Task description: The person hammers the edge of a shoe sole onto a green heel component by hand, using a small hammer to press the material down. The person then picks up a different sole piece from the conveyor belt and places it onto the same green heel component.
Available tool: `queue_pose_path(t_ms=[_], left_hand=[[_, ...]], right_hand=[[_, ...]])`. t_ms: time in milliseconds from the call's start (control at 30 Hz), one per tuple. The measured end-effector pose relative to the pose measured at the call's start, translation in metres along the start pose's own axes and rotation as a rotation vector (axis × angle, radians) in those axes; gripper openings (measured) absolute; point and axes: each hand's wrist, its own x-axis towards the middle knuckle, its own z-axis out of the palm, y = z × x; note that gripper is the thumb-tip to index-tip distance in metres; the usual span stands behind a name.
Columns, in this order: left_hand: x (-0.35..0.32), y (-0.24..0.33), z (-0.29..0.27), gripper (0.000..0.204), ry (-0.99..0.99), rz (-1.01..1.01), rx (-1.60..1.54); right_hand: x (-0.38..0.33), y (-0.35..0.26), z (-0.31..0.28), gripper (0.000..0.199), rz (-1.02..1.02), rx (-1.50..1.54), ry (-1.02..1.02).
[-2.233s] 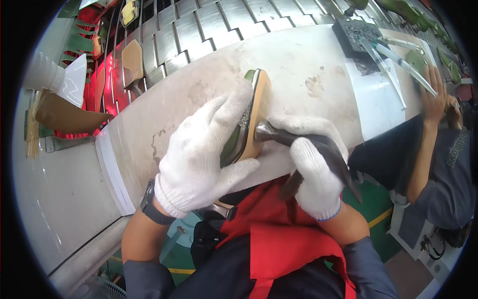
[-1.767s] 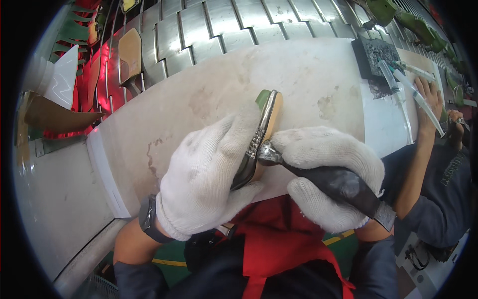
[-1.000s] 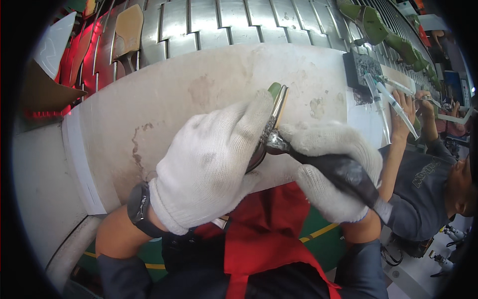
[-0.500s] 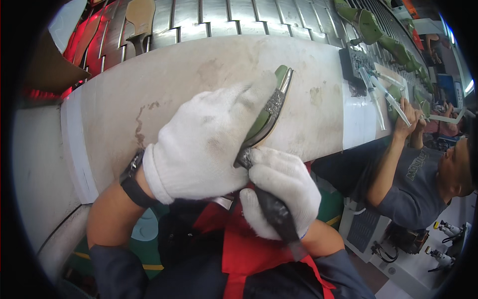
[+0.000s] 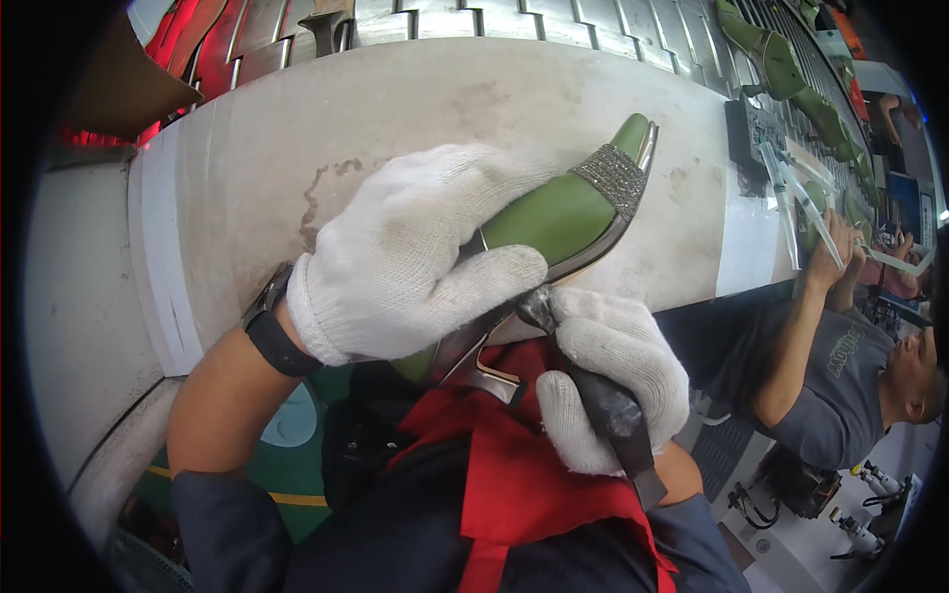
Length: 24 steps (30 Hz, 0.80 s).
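Observation:
My left hand (image 5: 415, 252), in a white knit glove, is closed around a green high-heeled shoe (image 5: 549, 215). A glittering band (image 5: 613, 178) crosses the shoe near its open toe, which points away and to the right. The heel hangs toward my lap, above the red apron. My gloved right hand (image 5: 628, 361) grips a dark hand tool (image 5: 615, 415) with a black wrapped handle. The tool's rounded, worn end is close against the sole's edge at the shoe's middle; whether it touches, I cannot tell. Its flat end sticks out below my right palm.
Beneath my hands lies a stained pale tabletop (image 5: 435, 109). Beyond it runs a metal slat conveyor (image 5: 504, 22), with more green shoes (image 5: 781, 69) at the far right. A dark block (image 5: 746, 143) stands beside white tubes (image 5: 806, 203). A co-worker (image 5: 830, 366) works at the right.
The shoe has moved right and rolled, so its upper and glitter band now show. My left thumb has come round to the near side. My right hand and the tool have shifted right with it.

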Motion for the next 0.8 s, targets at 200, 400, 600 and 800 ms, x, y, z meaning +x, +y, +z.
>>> queue_pose_path(t_ms=[200,400,600,800], left_hand=[[0.000,-0.006,0.001,0.055,0.026,0.071,-0.013],[0.001,-0.007,0.004,0.054,0.023,0.085,0.003],[-0.001,0.010,-0.001,0.055,-0.030,-0.011,0.056],[0.004,0.024,0.003,0.053,-0.009,-0.044,0.135]], right_hand=[[0.003,-0.005,0.004,0.040,0.103,0.151,-0.057],[0.013,-0.007,-0.008,0.037,0.114,0.135,-0.237],[0.010,0.003,0.014,0.038,-0.116,0.074,0.006],[-0.004,-0.006,0.001,0.026,0.112,0.368,0.011]])
